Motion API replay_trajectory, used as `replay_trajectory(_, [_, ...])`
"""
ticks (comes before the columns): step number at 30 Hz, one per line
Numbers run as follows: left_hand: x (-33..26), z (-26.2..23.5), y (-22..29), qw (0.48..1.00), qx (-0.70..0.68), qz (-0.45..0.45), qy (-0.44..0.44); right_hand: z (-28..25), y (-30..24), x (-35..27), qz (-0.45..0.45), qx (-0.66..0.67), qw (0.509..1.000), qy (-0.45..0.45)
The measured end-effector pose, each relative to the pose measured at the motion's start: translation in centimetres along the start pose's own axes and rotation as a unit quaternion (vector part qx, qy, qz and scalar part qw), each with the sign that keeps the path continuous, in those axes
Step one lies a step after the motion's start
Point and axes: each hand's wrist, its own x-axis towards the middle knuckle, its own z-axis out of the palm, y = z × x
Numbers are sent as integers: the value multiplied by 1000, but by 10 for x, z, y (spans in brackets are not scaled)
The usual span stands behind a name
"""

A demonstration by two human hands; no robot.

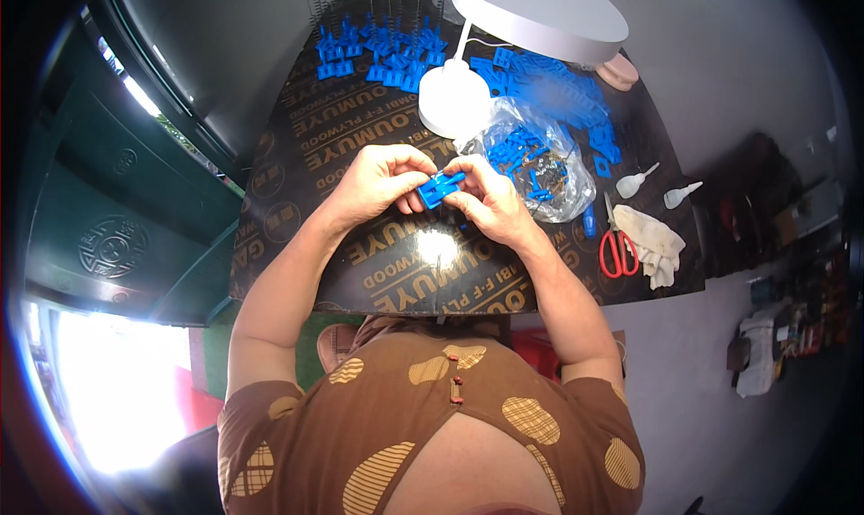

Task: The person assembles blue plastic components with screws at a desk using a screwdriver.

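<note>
Both hands meet over the near middle of the dark plywood table (333, 281), holding one small blue plastic part (438, 191) between them. My left hand (382, 180) pinches its left side with thumb and fingers. From the right, my right hand (490, 200) grips the other side near a narrow raised piece. Just beyond my right hand lies a clear plastic bag (576, 196) with small blue pieces (517, 146) and tiny metal bits (551, 169) in it. The undersides of the fingers are hidden.
A white lamp (454, 101) stands behind the hands. Blue parts with upright springs (387, 52) fill the far left, and flat blue pieces (558, 83) the far right. Red-handled scissors (616, 252), a cloth (655, 245), and white nozzle bottles (633, 184) lie at the right.
</note>
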Motion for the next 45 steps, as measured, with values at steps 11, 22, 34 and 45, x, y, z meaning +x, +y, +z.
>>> replay_trajectory(11, [-1, -1, 2, 1000, 23, -2, -20, 0, 0, -1, 32, 20, 999, -25])
replay_trajectory(22, [-1, 4, 2, 999, 37, -8, 10, 0, 1, 0, 26, 21, 999, -21])
replay_trajectory(34, [-1, 7, -1, 998, 38, 10, 40, -1, 2, 0, 31, 6, 999, -11])
replay_trajectory(45, [-1, 8, -3, 998, 46, 15, 38, 1, 2, 0, 25, 2, 1000, -5])
